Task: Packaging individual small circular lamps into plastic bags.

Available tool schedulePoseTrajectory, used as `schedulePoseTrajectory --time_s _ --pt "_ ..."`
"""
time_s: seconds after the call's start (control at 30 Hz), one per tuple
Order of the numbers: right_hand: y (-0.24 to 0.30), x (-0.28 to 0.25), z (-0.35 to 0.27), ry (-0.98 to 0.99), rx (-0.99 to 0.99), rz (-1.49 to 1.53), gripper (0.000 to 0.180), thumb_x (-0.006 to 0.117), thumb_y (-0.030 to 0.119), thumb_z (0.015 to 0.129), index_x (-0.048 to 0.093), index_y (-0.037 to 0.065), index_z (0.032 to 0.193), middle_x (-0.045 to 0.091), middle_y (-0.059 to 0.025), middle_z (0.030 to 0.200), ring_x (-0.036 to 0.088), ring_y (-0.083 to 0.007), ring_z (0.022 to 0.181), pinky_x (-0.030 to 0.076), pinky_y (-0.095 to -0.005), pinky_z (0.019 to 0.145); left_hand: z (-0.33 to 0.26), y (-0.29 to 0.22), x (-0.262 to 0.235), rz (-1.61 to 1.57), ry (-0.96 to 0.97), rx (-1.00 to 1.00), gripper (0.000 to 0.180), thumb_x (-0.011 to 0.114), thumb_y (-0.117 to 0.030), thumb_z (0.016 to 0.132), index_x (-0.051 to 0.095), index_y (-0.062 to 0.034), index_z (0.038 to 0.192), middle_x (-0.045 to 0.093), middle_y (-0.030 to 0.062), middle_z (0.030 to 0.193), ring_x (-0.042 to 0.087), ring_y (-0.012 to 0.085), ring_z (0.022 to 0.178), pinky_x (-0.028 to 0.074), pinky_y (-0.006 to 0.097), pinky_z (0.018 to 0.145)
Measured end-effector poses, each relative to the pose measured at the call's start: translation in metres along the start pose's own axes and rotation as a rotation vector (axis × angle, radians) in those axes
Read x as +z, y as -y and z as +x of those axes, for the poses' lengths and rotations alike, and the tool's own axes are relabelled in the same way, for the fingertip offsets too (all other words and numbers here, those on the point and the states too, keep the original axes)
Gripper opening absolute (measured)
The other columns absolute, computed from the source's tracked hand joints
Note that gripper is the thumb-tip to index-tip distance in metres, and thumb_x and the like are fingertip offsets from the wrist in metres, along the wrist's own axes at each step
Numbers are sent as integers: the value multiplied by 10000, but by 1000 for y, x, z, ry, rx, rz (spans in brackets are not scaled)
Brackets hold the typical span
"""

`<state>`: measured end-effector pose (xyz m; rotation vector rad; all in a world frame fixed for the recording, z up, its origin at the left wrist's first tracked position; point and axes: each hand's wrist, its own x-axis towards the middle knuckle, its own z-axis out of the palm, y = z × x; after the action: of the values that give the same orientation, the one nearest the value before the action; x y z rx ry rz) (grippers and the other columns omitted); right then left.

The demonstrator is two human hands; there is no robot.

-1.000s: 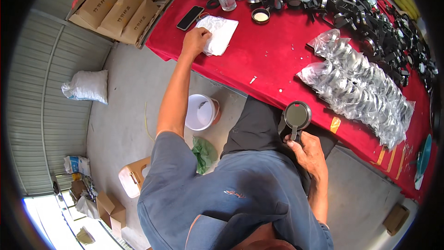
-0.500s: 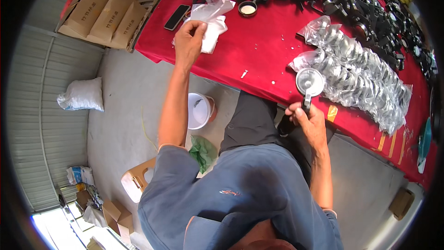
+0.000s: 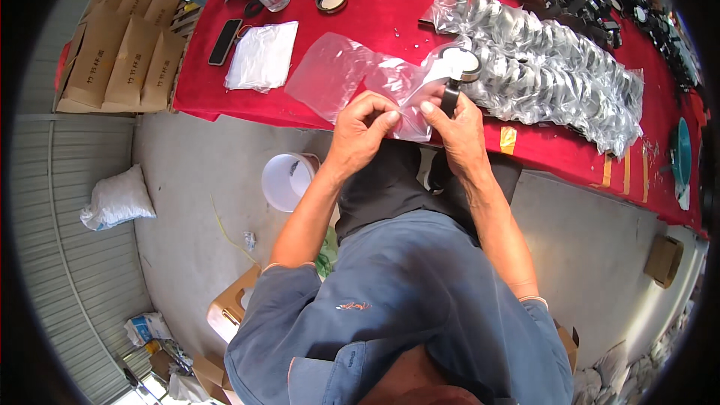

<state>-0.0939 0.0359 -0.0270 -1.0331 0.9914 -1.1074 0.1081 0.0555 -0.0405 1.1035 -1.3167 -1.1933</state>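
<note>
My left hand [image 3: 363, 129] pinches the edge of a clear plastic bag [image 3: 352, 79] held over the front edge of the red-covered table [image 3: 390, 22]. My right hand [image 3: 459, 126] grips the black handle of a round magnifying glass [image 3: 459, 67] and also touches the bag's edge. The lens head sits at the bag's mouth, partly behind the plastic. Both hands meet close together just in front of the table.
A stack of white bags [image 3: 262, 56] and a black phone [image 3: 224, 31] lie at the table's left. A long heap of bagged magnifiers [image 3: 555, 67] fills the right. A white bucket [image 3: 286, 180] stands on the floor below; cardboard boxes [image 3: 120, 52] lie left.
My left hand lifted a clear bag off the white stack and brought it to the middle. My right hand raised the magnifying glass from my lap to the bag.
</note>
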Motion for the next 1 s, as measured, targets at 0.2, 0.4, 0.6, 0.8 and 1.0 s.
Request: schedulePoseTrajectory --time_s 0.2,0.4,0.6,0.8,1.0 --pt "-5 -6 -3 -168 -7 -20 352 848 104 883 696 -32 1170 722 -15 925 680 -99 865 564 -267 806 -6 8 5 109 -65 -27 158 790 -108 952 717 -11 1053 645 9 930 587 75 768 503 247 707" --pt "2 4 -3 -233 -32 -230 355 886 128 856 714 -21 1127 751 -57 919 693 -108 826 580 -292 750 10 -17 20 98 -106 -65 253 828 -126 924 692 -5 1099 670 -3 921 587 61 777 501 232 708" --pt "6 4 -6 -180 -31 -195 347 879 109 866 719 -14 1148 759 -62 927 700 -114 838 585 -285 766 20 -14 30 -133 -23 -175 85 740 -120 1014 700 -46 1021 628 -58 789 515 17 671 402 204 576" --pt "-6 -16 -6 -421 -124 -228 225 838 101 905 761 -2 1089 760 -49 944 689 -113 844 570 -282 793 22 -10 21 -4 -194 -122 153 700 -179 1044 705 -30 1009 619 -39 762 543 41 668 440 231 595" --pt "-3 0 -8 -430 -233 -271 241 831 85 904 746 1 1114 763 -55 939 689 -113 830 567 -289 787 21 -39 44 507 -206 -47 405 847 -346 885 666 -5 1008 657 65 766 610 154 675 504 332 639"
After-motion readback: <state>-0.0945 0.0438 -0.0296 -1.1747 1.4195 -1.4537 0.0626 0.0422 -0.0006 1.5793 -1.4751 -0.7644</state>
